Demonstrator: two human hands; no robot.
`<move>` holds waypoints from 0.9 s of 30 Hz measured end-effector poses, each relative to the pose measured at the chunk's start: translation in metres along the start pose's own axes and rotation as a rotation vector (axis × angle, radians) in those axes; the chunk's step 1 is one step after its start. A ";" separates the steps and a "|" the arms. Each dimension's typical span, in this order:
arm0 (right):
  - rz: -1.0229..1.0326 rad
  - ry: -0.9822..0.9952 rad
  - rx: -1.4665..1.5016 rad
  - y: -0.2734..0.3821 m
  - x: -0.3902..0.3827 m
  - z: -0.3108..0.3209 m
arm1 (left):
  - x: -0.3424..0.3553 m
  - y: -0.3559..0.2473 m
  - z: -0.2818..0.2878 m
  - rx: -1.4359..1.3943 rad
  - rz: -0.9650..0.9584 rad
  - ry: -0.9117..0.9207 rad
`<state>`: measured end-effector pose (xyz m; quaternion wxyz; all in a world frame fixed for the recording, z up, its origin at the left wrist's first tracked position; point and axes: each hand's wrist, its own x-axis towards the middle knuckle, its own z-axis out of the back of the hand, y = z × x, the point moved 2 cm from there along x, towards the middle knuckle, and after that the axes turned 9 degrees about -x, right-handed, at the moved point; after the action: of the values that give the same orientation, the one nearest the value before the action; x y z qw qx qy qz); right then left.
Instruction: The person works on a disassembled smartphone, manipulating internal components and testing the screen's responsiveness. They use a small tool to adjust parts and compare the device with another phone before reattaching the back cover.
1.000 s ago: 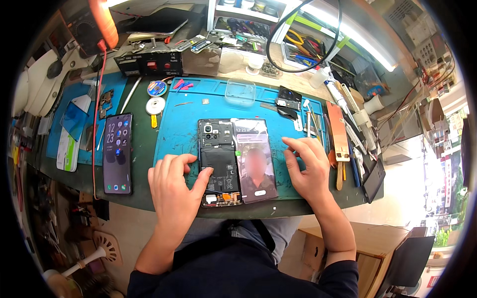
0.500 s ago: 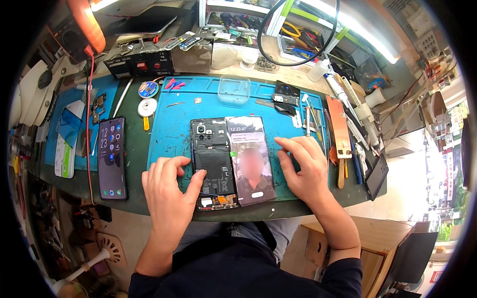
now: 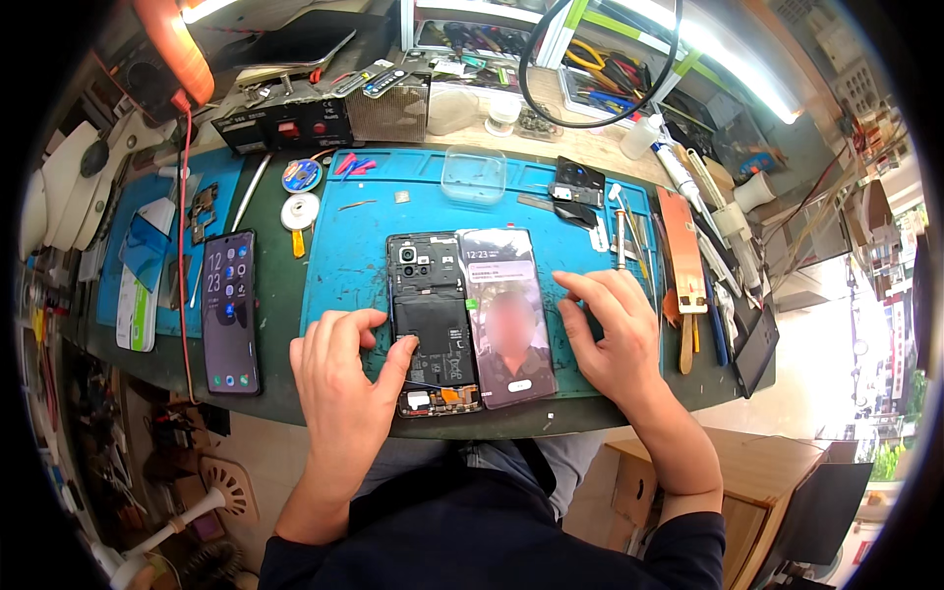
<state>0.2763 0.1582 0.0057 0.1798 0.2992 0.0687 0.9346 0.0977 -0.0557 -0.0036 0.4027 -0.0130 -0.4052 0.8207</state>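
The place looked like an electronics workshop: an opened phone, its insides bared, lay on a blue mat over the worktop, with a loose circuit board, a white spool and hand tools around.

The person wears a top of very dark navy colour, plain in its visible part. Its sleeves end near the elbows, so both forearms are bare, as are the left hand and the right hand. The trousers are pale grey-blue, with a black strap over them.
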 end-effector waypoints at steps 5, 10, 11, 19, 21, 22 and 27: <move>-0.008 0.010 0.004 -0.001 0.000 0.000 | 0.001 -0.002 0.000 0.003 0.000 0.007; -0.012 0.011 0.006 -0.001 0.000 -0.001 | 0.000 -0.002 0.000 0.007 0.007 0.008; -0.013 0.012 0.007 -0.001 0.001 -0.001 | 0.000 -0.002 0.000 0.008 0.009 0.010; -0.020 0.020 0.003 0.000 0.001 0.000 | 0.001 -0.002 0.000 0.011 0.011 0.015; -0.017 0.020 0.005 0.000 0.001 0.000 | 0.000 -0.002 0.000 0.012 0.009 0.016; -0.018 0.019 0.004 0.000 0.001 0.000 | 0.000 -0.002 0.000 0.013 0.008 0.016; -0.024 0.024 0.006 -0.001 0.001 0.000 | 0.001 -0.001 0.000 0.002 0.000 0.009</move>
<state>0.2757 0.1594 0.0055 0.1891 0.2878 0.0773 0.9357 0.0979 -0.0549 -0.0030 0.4044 -0.0160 -0.4025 0.8211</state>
